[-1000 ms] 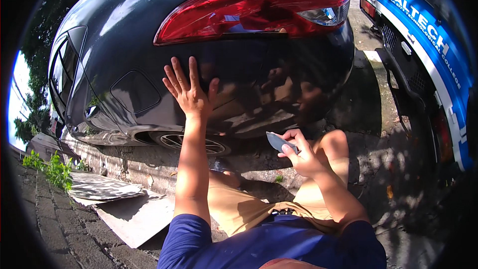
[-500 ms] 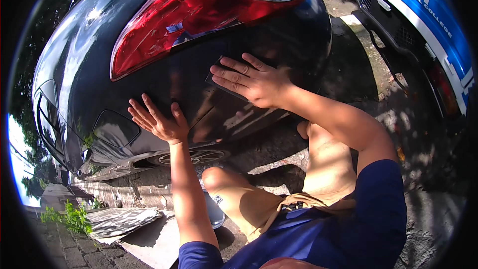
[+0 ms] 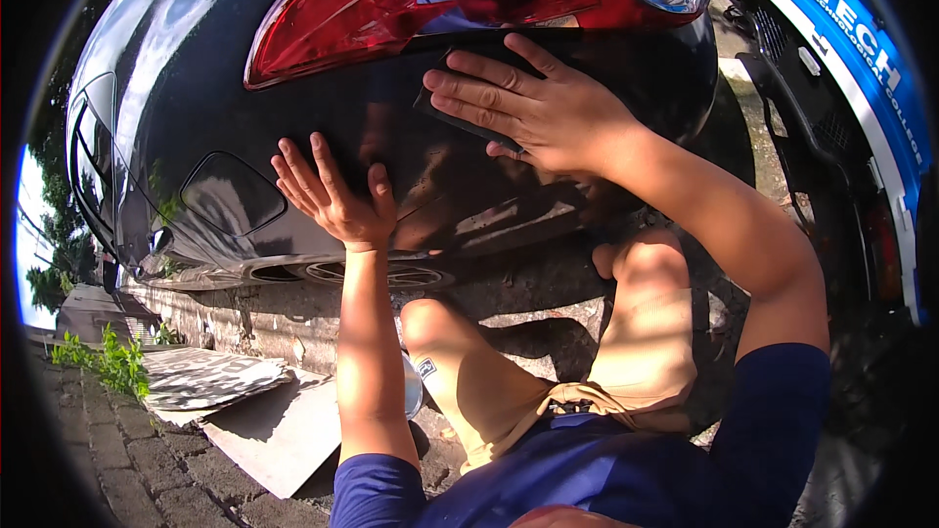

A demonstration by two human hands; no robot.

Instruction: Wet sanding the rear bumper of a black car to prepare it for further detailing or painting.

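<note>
The dark, glossy rear side of a car (image 3: 323, 122) fills the upper middle, below its red tail lamp (image 3: 342, 15). My left hand (image 3: 337, 198) lies flat on the body panel with fingers spread, between the fuel flap (image 3: 233, 194) and my other hand. To its right, my right hand (image 3: 548, 108) presses a thin dark sheet (image 3: 430, 106), which looks like sandpaper, against the panel just under the lamp. Its fingers stretch over the sheet, and the thumb tip shows at the lower edge. Most of the sheet is hidden under the fingers.
A car wheel (image 3: 377, 276) shows below the panel. Flat boards (image 3: 284, 430) lie on the paving at lower left, near a green plant (image 3: 108, 362). A blue and white vehicle (image 3: 861, 49) stands at the right. My bent knees are close under the bumper.
The view has shifted, so the car sits higher and farther right. Both hands stay on the panel; relative to the lamp, the right hand has moved slightly, and its thumb tip now shows.
</note>
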